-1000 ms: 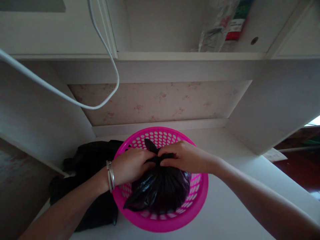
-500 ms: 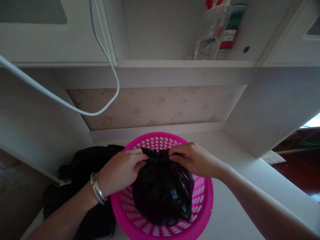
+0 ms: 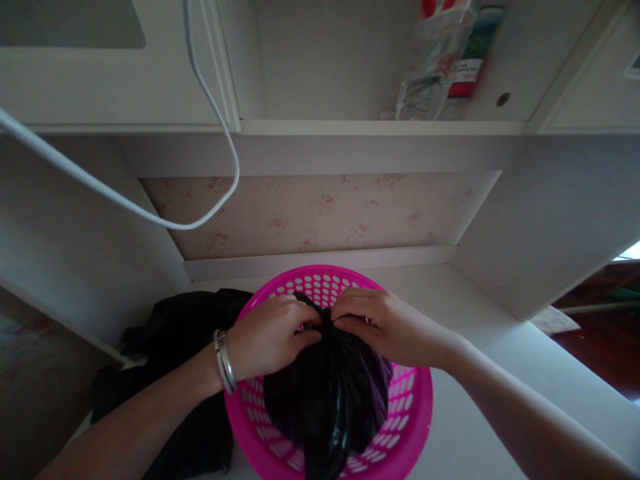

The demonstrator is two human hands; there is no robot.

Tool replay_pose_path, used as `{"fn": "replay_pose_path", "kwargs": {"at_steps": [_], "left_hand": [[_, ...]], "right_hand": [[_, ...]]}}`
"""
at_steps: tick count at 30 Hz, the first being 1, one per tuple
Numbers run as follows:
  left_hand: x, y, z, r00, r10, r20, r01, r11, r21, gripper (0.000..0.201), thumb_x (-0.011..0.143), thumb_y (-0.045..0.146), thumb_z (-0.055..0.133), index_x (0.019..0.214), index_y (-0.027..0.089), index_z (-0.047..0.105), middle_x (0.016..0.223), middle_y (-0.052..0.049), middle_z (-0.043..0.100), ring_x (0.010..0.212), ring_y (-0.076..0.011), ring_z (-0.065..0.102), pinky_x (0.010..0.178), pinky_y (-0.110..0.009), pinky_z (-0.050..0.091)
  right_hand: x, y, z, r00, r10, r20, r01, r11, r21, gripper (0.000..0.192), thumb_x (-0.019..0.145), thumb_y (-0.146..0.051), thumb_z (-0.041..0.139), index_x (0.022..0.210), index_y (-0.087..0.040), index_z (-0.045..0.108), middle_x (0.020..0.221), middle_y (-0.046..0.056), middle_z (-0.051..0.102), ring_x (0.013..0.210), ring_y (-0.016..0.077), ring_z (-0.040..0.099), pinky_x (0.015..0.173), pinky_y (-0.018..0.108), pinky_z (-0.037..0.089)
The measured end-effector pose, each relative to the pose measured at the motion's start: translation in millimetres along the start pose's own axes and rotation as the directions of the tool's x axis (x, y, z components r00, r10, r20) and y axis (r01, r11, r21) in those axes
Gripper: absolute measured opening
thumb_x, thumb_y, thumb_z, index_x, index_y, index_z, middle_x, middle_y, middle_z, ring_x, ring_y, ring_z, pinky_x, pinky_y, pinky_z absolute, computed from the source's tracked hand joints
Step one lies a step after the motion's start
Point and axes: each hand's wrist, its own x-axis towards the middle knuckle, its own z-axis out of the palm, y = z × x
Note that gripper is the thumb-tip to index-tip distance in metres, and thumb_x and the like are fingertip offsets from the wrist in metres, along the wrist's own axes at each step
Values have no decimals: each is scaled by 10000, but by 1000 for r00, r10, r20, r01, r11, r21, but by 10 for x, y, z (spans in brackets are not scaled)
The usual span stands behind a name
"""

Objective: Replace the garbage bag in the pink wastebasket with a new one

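A full black plastic bag [image 3: 327, 393] sits inside a round pink perforated basket [image 3: 410, 413] on a white desk. My left hand [image 3: 267, 337], with metal bangles on its wrist, pinches the gathered top of the bag from the left. From the right, my right hand [image 3: 385, 327] grips the same gathered neck. The fingertips of both hands meet at the bag's top, over the basket's far half.
A heap of black fabric or bags [image 3: 180, 373] lies left of the basket. A white cable [image 3: 150, 213] loops down from above. The shelf overhead holds a clear plastic packet and a bottle [image 3: 440, 60]. The desk surface [image 3: 480, 427] extends to the right.
My hands had pulled apart along the bag's top half a second ago; now they have come back together, bunching the neck tight. The view shifted slightly.
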Motion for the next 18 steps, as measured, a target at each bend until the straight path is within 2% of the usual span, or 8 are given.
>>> {"fn": "replay_pose_path", "kwargs": {"at_steps": [3, 6, 9, 12, 15, 17, 18], "left_hand": [[-19, -37, 12, 998, -53, -21, 53, 998, 29, 137, 921, 251, 588, 909, 226, 722, 888, -33, 737, 904, -231, 658, 754, -332, 434], [-61, -92, -23, 989, -119, -85, 129, 983, 130, 165, 913, 221, 529, 847, 219, 680, 842, -44, 708, 847, -240, 644, 729, -353, 416], [-117, -136, -51, 957, -223, -184, 263, 935, 237, 171, 904, 231, 482, 813, 223, 626, 811, -61, 684, 796, -261, 633, 708, -380, 401], [-165, -147, -43, 945, -235, -229, 286, 930, 229, 138, 904, 230, 452, 847, 227, 577, 849, -63, 675, 807, -263, 635, 724, -388, 415], [-180, -133, -14, 952, -207, -225, 232, 969, 88, 197, 895, 166, 433, 1009, 220, 584, 985, -58, 707, 917, -249, 664, 798, -378, 450], [-178, -121, 1, 957, -170, -234, 168, 985, -28, 269, 923, 164, 424, 1118, 233, 596, 1111, -40, 720, 1033, -224, 666, 896, -359, 452], [-178, -115, 3, 962, -147, -231, 134, 989, -69, 275, 945, 182, 422, 1133, 251, 611, 1146, -21, 722, 1069, -210, 661, 931, -347, 443]], "right_hand": [[-39, 6, -13, 999, 44, 21, -42, 997, -64, 185, 987, -148, 508, 992, -201, 686, 983, 32, 703, 894, 155, 617, 800, 272, 443], [-114, 43, -63, 996, 90, 16, -88, 989, -120, 185, 974, -138, 509, 949, -197, 682, 952, 29, 707, 854, 152, 615, 757, 267, 428], [-224, 102, -173, 985, 170, -35, -173, 979, -108, 161, 972, -175, 520, 920, -191, 672, 883, 26, 699, 789, 144, 609, 708, 260, 424], [-310, 130, -282, 970, 243, -29, -244, 967, -68, 168, 983, -260, 529, 922, -192, 670, 858, 33, 694, 730, 141, 608, 669, 262, 439], [-298, 70, -273, 976, 193, -103, -202, 975, -87, 242, 990, -379, 545, 1090, -201, 675, 1094, 97, 708, 950, 204, 651, 823, 320, 494], [-223, -8, -177, 975, 136, -176, -159, 979, -126, 384, 965, -468, 584, 1235, -201, 637, 1262, 131, 668, 1153, 260, 610, 969, 388, 475], [-169, -50, -112, 978, 116, -175, -142, 979, -145, 454, 943, -506, 609, 1277, -199, 621, 1295, 134, 659, 1203, 276, 590, 1009, 409, 460]]}}
